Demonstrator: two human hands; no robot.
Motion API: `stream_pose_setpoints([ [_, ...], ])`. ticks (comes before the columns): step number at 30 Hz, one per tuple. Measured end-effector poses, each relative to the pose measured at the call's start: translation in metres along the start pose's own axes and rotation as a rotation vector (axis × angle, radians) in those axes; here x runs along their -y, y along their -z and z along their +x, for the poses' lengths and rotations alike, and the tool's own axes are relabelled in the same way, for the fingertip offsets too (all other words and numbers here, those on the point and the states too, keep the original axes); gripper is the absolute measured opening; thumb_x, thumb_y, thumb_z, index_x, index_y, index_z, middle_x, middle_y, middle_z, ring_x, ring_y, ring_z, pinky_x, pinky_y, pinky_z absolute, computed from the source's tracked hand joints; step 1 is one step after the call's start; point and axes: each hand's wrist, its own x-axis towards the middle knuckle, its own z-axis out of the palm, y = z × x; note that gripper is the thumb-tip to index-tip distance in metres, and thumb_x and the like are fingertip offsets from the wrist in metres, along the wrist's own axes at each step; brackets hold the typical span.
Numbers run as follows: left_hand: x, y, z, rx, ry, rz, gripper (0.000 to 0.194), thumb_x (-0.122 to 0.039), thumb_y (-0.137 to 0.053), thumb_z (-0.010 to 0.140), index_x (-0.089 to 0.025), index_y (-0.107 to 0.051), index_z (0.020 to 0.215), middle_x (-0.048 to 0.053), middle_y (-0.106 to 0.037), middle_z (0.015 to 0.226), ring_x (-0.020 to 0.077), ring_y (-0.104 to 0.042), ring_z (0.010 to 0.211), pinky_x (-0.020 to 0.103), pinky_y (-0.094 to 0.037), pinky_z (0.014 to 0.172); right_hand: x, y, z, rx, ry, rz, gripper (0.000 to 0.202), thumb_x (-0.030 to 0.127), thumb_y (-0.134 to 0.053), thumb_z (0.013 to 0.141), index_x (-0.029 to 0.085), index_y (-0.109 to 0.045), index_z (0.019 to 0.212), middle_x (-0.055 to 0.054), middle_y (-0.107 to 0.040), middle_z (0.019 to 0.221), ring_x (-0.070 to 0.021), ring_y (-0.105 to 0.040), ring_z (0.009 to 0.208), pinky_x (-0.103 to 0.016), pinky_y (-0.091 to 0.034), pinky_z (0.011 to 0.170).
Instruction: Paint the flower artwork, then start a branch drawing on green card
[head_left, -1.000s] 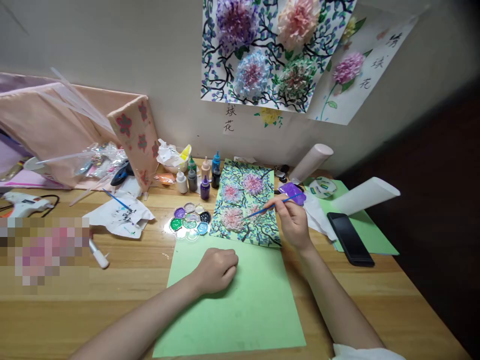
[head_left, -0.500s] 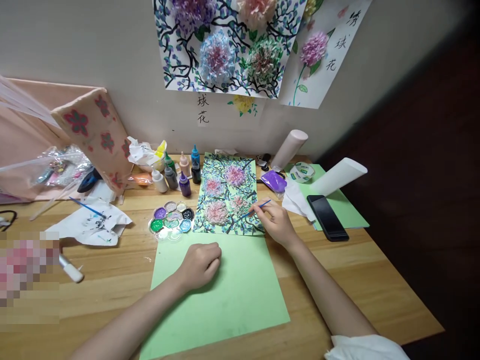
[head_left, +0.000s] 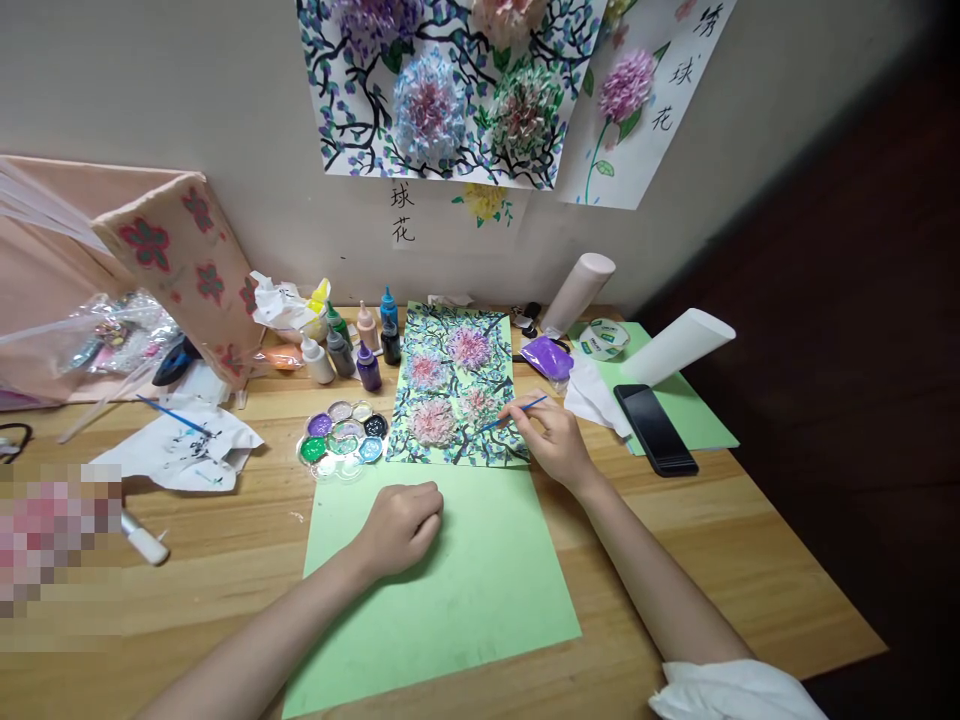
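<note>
My right hand [head_left: 555, 440] pinches a thin blue paintbrush [head_left: 517, 412]. Its tip is at the lower right part of a green picture [head_left: 459, 455] with dark branches, small blue leaves and several fluffy pink and purple paper flowers. Curled closed, my left hand [head_left: 403, 527] rests on a large plain green sheet [head_left: 480, 590] in front of the picture; nothing sticks out of its fingers. To the left of the picture lies a flower-shaped paint palette [head_left: 343, 443] with purple, green, black and blue paint in its wells.
Several paint bottles [head_left: 367, 367] stand behind the palette. A second brush [head_left: 174, 414] lies on a stained tissue [head_left: 165, 455] at left. On the right are a phone [head_left: 655, 430], a purple packet [head_left: 547, 358], a tape roll [head_left: 604, 340] and white tubes [head_left: 679, 348]. Flower artworks [head_left: 450, 110] hang on the wall.
The paintbrush in my right hand has shifted slightly to the right and up over the picture. My left hand stays where it was. The camera view has moved a little.
</note>
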Motion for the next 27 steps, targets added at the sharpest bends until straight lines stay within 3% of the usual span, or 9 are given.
stream_pose_setpoints([
  [9, 0.001, -0.002, -0.001, -0.011, -0.003, 0.003, 0.018, -0.009, -0.032, 0.075, -0.019, -0.034, 0.059, -0.002, -0.041, 0.055, 0.0116, -0.036, 0.050, 0.026, -0.023, 0.050, -0.001, 0.015, 0.004, -0.196, -0.012, -0.009, 0.026, 0.028, -0.040, 0.092, 0.022, -0.065, 0.088, -0.004, -0.066, 0.085, -0.0194, -0.059, 0.085, -0.034, -0.043, 0.080],
  [15, 0.000, -0.002, -0.001, -0.025, -0.009, 0.027, 0.018, -0.008, -0.032, 0.073, -0.019, -0.033, 0.059, -0.002, -0.042, 0.055, 0.0117, -0.037, 0.050, 0.027, -0.023, 0.050, -0.008, 0.016, 0.040, -0.171, 0.059, -0.104, 0.026, 0.030, -0.040, 0.092, 0.024, -0.064, 0.089, -0.004, -0.067, 0.088, -0.0202, -0.057, 0.089, -0.035, -0.042, 0.081],
  [20, 0.000, -0.003, -0.002, -0.045, -0.001, 0.041, 0.016, -0.008, -0.032, 0.072, -0.019, -0.029, 0.061, -0.002, -0.042, 0.055, 0.0116, -0.035, 0.050, 0.026, -0.022, 0.049, -0.028, -0.004, 0.076, -0.074, 0.076, -0.123, 0.032, 0.036, -0.038, 0.092, 0.022, -0.065, 0.084, -0.005, -0.065, 0.085, -0.0208, -0.055, 0.087, -0.035, -0.043, 0.079],
  [27, 0.000, -0.004, -0.003, -0.039, 0.004, 0.017, 0.015, -0.008, -0.032, 0.072, -0.019, -0.028, 0.062, -0.002, -0.041, 0.056, 0.0117, -0.034, 0.050, 0.026, -0.020, 0.049, -0.043, -0.019, 0.078, -0.033, 0.068, -0.115, 0.030, 0.034, -0.039, 0.092, 0.020, -0.064, 0.084, -0.006, -0.064, 0.086, -0.0208, -0.054, 0.087, -0.035, -0.043, 0.079],
])
